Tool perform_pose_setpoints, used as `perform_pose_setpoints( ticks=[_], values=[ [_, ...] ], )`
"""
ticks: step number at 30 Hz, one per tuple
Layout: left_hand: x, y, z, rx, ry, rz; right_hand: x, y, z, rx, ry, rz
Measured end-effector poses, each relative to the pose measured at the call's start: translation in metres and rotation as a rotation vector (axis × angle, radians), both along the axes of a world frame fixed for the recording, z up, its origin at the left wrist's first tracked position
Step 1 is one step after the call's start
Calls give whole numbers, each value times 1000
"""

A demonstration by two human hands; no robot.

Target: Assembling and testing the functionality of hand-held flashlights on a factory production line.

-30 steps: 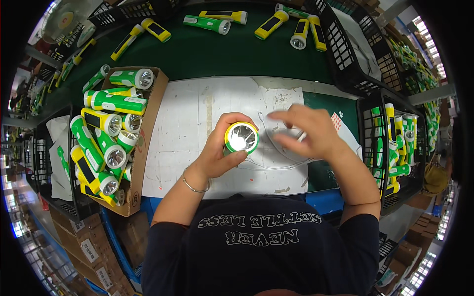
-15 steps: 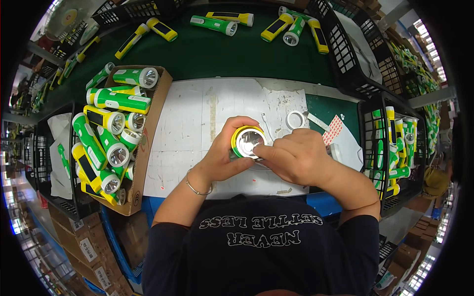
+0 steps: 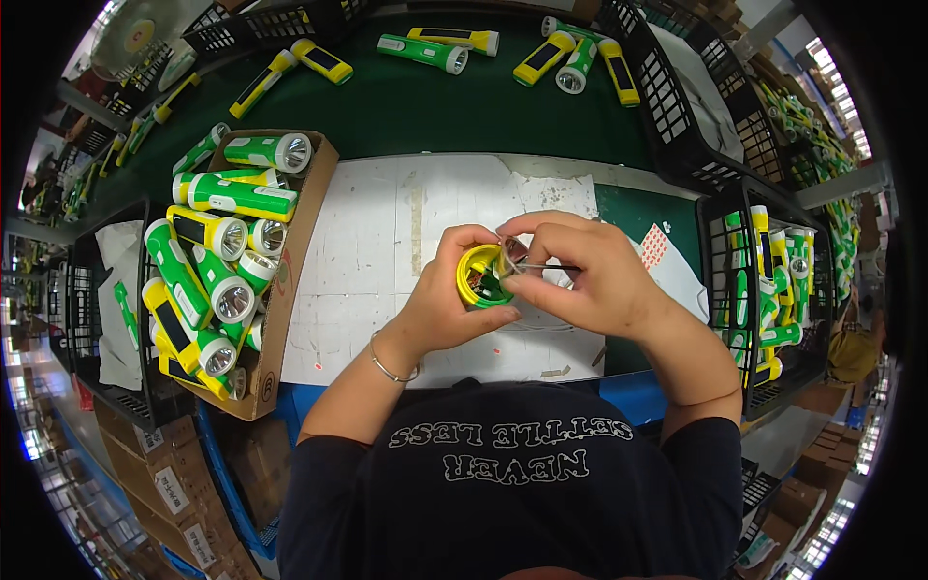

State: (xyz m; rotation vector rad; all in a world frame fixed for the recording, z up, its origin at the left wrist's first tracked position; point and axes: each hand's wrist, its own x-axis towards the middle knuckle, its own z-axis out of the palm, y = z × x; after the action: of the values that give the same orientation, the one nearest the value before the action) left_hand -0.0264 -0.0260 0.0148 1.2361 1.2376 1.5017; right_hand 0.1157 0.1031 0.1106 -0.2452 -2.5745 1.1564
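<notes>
Both hands [image 3: 570,271] curled round flashlight [image 3: 478,277]

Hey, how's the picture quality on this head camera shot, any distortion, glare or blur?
Head view: strong fisheye bending, black corners; the white mat edges curve. Lighting even, shadows soft. Bright glare at the right rim. Left hand, right hand and flashlight head are sharp; rim areas look smeared.

Bright, even overhead light; sharp centre, fisheye-warped dark rim
</notes>
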Motion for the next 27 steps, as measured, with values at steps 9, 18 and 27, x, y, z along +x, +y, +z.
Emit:
perform_pose_setpoints(
  ticks=[9,18,27],
  values=[
    [-14,-4,-2,8,-207,-253,-5,4,5,133,-97,250],
    [-19,-6,-7,76,-263,-302,-9,9,-11,68,87,239],
    [-21,-5,-8,122,-170,-220,-5,4,-30,-363,-91,78]
  ],
)
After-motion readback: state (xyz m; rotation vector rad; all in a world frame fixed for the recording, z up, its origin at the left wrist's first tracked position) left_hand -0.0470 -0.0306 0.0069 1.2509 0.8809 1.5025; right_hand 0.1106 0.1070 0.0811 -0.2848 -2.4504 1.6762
